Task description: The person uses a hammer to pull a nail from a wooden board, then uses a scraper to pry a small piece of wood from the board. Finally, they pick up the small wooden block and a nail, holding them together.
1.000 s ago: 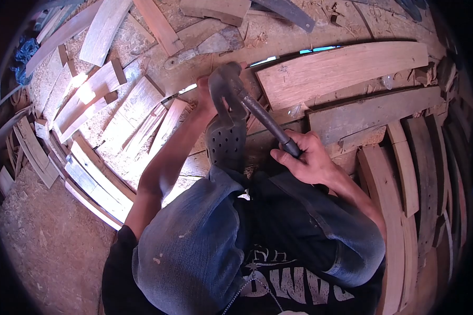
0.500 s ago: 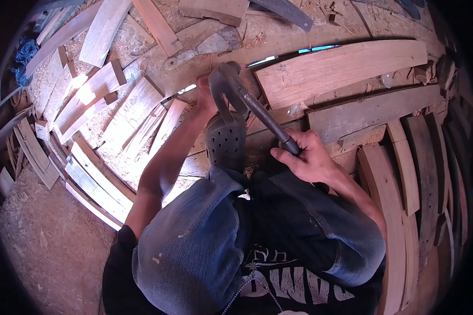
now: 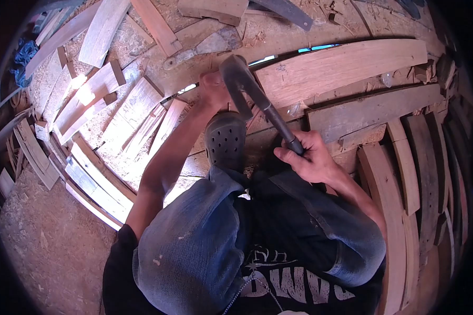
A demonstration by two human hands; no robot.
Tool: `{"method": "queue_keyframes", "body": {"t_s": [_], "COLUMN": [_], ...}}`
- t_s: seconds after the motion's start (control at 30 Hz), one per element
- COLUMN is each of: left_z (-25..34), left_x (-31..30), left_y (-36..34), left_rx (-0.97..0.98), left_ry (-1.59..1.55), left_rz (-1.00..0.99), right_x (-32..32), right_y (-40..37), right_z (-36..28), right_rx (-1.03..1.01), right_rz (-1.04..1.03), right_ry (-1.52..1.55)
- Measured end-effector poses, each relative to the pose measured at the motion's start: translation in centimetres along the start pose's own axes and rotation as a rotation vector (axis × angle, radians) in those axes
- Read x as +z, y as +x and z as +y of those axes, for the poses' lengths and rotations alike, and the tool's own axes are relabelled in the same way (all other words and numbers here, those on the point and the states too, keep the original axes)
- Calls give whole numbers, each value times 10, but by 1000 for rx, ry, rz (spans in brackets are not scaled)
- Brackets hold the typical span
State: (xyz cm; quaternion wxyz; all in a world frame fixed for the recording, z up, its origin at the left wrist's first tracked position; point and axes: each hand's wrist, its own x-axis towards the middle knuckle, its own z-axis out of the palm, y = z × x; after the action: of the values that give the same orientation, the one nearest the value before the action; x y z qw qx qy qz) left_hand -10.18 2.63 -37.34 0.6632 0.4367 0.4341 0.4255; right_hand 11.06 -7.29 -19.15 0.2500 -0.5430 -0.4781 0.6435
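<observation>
My right hand [image 3: 309, 157] is wrapped round the dark handle of what looks like an adze [image 3: 270, 113]. Its hooked head, blurred by motion, is raised above the toe of a grey clog [image 3: 225, 139] on my foot. My left hand [image 3: 214, 88] is closed low down, just left of the adze head. What its fingers grip is hidden. Right of the adze head lies a broad, curved, pale plank [image 3: 341, 68].
Curved boards are stacked along the right [image 3: 389, 220] and left [image 3: 97, 176]. A grey board [image 3: 373, 113] lies below the pale plank. Farther off are a saw blade [image 3: 286, 11], a reddish board [image 3: 156, 26] and a blue plastic bag [image 3: 23, 60]. Shavings litter the floor.
The adze head has shifted to the right and slightly up, showing more of my left hand. My right hand has moved very little; my left forearm stays in place.
</observation>
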Motion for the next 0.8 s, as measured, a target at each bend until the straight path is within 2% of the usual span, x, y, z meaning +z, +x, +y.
{"method": "queue_keyframes", "body": {"t_s": [0.03,0.07,0.1,0.17,0.23,0.3,0.37,0.4,0.5,0.57,0.6,0.67,0.8], "left_z": [-7,-7,-9,0,2,-3,-11,-10,-1,25,35,47,48], "left_x": [-12,-17,-15,-4,-12,-12,-1,-1,-1,4,6,11,-3], "left_y": [3,6,5,1,5,7,11,12,11,7,4,4,7], "left_rx": [98,196,199,93,86,77,238,242,209,297,294,227,149], "left_ry": [50,99,98,224,280,334,411,410,443,671,671,570,366], "left_rz": [-142,-284,-286,-187,-222,-260,-30,-32,-50,-62,-61,85,134], "right_x": [-1,-3,-5,-5,-5,-7,-9,-10,-10,-12,-13,-15,-16], "right_y": [0,1,1,-1,-2,-4,-3,-2,-4,-6,-7,-6,-4], "right_z": [-1,-3,-5,-6,-6,-7,-3,-2,-6,-7,-8,-14,-12], "right_rx": [-1,94,187,177,169,367,417,466,438,415,390,367,354], "right_rz": [0,-36,-69,-68,-77,-53,-38,-23,-15,-17,-15,0,19], "right_ry": [0,26,51,101,157,330,321,315,363,380,395,387,451]}}
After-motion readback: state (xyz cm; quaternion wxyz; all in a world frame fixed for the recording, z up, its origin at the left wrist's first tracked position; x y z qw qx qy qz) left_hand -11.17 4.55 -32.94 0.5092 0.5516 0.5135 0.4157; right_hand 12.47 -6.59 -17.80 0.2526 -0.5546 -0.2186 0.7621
